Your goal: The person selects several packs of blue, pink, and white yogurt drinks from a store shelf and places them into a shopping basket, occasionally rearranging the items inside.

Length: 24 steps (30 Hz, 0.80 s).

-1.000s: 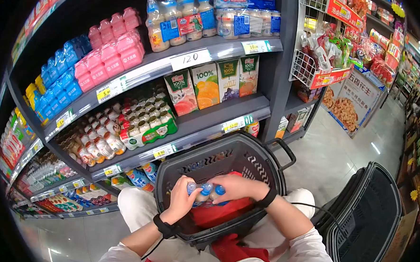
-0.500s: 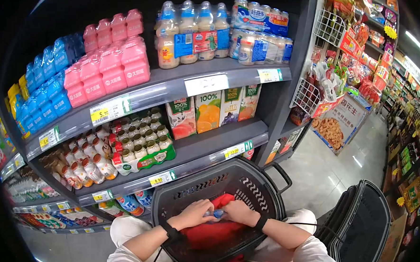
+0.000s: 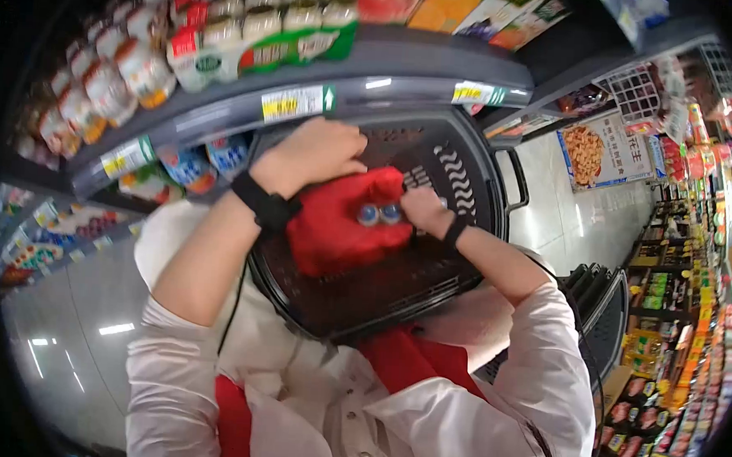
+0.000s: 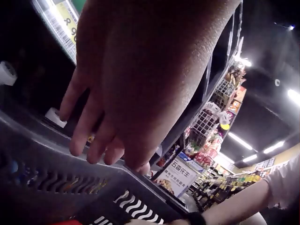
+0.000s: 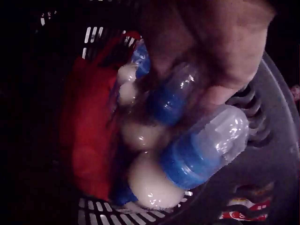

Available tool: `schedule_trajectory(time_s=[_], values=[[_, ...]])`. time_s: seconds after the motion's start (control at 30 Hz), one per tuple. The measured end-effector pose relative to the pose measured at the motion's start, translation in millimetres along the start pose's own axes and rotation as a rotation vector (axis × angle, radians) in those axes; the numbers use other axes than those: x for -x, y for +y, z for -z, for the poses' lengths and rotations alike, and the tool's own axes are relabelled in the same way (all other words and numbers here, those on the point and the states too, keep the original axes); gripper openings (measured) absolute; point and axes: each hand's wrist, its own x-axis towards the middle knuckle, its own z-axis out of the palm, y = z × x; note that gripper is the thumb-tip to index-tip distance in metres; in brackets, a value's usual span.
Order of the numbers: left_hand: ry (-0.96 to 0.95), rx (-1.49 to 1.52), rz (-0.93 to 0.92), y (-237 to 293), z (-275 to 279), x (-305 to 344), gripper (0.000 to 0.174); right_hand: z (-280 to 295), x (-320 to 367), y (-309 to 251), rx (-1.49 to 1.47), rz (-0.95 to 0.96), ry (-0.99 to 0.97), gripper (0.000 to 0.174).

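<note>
A black shopping basket [image 3: 479, 152] stands between the person's knees. Inside it, a red cloth bag [image 3: 340, 244] lies beside a shrink-wrapped pack of milky drink bottles [image 5: 157, 185] with blue necks and clear caps. My right hand [image 3: 425, 210] grips the pack at its caps; the right wrist view shows the fingers [image 5: 218, 93] in among them. Two blue caps [image 3: 380, 214] show against the red bag from above. My left hand [image 3: 316, 153] is over the basket's far left side, fingers [image 4: 96, 145] loosely extended and holding nothing.
A shelf [image 3: 416, 57] with price tags runs along the basket's far side, carrying packs of small bottles [image 3: 260, 28] and juice cartons [image 3: 452, 10]. Stacked black baskets [image 3: 606, 315] stand at the right. A peanut sign [image 3: 606, 150] and wire racks [image 3: 634, 94] are beyond.
The head view has tilted down and turned. My left hand has let go of the bottle pack and moved up to the left, while my right hand keeps hold of the pack in the basket.
</note>
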Motion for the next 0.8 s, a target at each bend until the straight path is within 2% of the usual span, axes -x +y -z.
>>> schedule_trajectory(time_s=[0.13,0.27,0.37,0.47,0.57,0.67,0.8], values=[[0.060,0.037,0.004,-7.3,-1.5,4.9,0.026,-20.9,-36.8,-17.5,0.029,0.053,-0.114,0.016],[0.093,0.065,0.042,-10.4,1.9,12.1,0.026,-48.8,-76.8,-34.9,-0.043,0.122,-0.109,0.014],[0.041,0.083,0.070,-13.8,3.5,13.7,0.025,-56.5,-97.5,-51.9,-0.049,0.088,-0.109,0.015],[0.030,0.107,0.090,-17.1,3.0,16.4,0.025,-44.9,-105.9,-50.2,-0.115,0.181,-0.137,0.015],[0.009,0.110,0.102,-18.0,4.0,17.1,0.025,-48.4,-112.2,-49.5,-0.018,0.305,-0.059,0.013],[0.029,0.115,0.098,-18.1,2.2,18.5,0.025,-63.1,-122.0,-45.5,-0.055,0.347,0.086,0.013],[-0.040,0.060,0.124,-13.6,2.3,11.9,0.025,-73.7,-134.4,-53.2,-0.111,0.228,0.209,0.014]])
